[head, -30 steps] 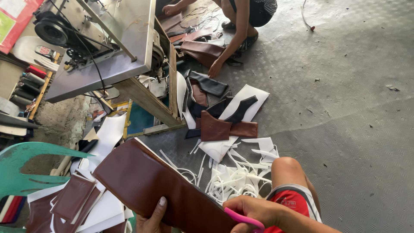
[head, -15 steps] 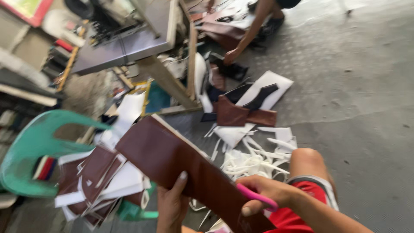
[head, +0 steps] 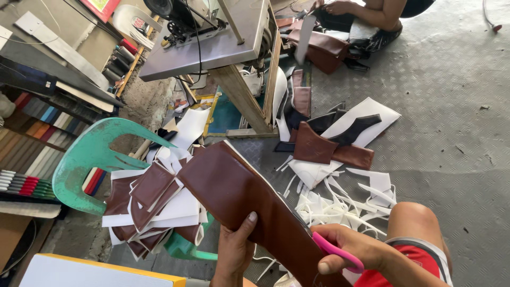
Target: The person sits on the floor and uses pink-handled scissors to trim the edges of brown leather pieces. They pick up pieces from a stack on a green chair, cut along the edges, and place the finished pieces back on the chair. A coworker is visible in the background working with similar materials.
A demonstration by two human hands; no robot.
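A long brown leather piece with a white backing edge slants from the middle down to the bottom right. My left hand grips its lower edge from underneath, thumb lying on the brown face. My right hand is closed on pink-handled scissors at the piece's lower right end. The blades are hidden behind the leather and my fingers. My bare knee rises just right of the scissors.
A stack of cut brown and white pieces rests on a green plastic chair. White trimmings and more cut pieces litter the grey floor. A sewing machine table stands behind. Another person sits at the top.
The view has swung and steadied, so the chair and sewing table sit more to the middle. Both hands keep hold of the leather piece and the scissors, in the same grip.
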